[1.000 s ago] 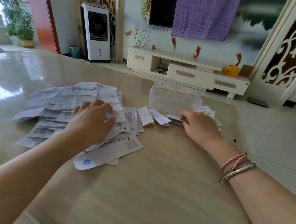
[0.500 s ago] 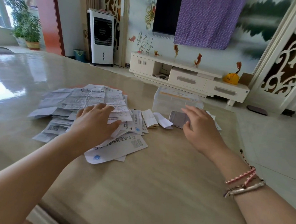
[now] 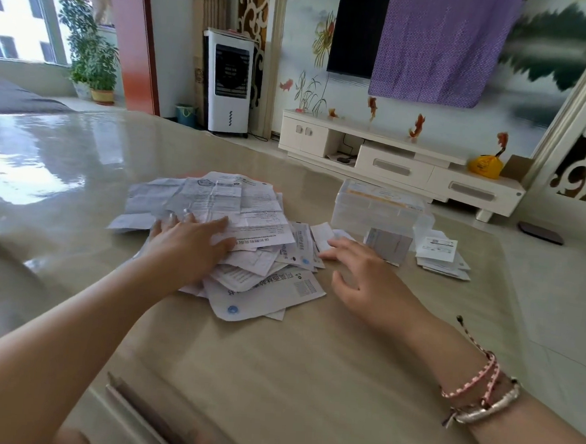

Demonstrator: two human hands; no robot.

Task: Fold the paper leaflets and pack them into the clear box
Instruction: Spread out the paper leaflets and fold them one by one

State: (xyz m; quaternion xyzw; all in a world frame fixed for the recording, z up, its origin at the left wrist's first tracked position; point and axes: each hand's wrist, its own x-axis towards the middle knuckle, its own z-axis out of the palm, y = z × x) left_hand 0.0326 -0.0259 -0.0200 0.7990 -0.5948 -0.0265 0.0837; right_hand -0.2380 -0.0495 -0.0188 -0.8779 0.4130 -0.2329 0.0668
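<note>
Glossy desk point(image 3: 275, 375) is carrying leaflets point(image 3: 236, 232) that the flat left hand point(image 3: 189, 246) is pinning down, probably for sorting, while the empty, loosely spread right hand point(image 3: 367, 281) is hovering short of the clear box point(image 3: 381, 210).

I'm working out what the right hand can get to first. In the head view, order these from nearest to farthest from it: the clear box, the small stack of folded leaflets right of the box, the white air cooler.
1. Clear box: just beyond the right hand, slightly right.
2. Folded stack: on the table, right of the box.
3. White air cooler: on the floor past the table, far left.
</note>
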